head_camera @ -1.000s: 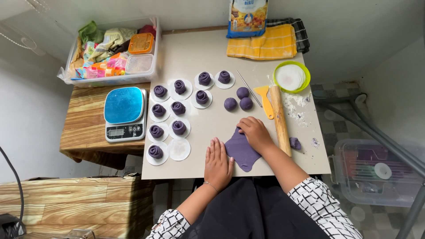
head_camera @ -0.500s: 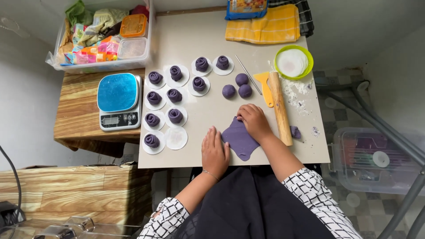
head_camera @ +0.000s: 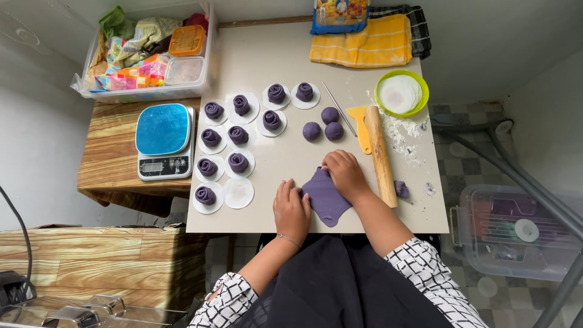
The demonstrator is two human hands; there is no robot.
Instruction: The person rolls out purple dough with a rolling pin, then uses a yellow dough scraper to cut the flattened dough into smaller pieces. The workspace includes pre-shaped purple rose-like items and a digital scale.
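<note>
My right hand [head_camera: 345, 173] has shifted to the upper edge of the flat purple dough sheet [head_camera: 326, 197], folding it inward.

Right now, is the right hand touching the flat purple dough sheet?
Touching. The head view shows the right hand with its fingers pressed on the top edge of the flat purple dough sheet, no gap between them.

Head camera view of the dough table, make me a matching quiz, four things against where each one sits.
Things:
1. rolling pin
2. kitchen scale
3. green bowl
4. flat purple dough sheet

Places:
A. on the wooden stand left of the table
B. under both hands
C. far right part of the table, by the yellow cloth
D. just right of the right hand

Pairs: 1-D, 2-A, 3-C, 4-B
</note>
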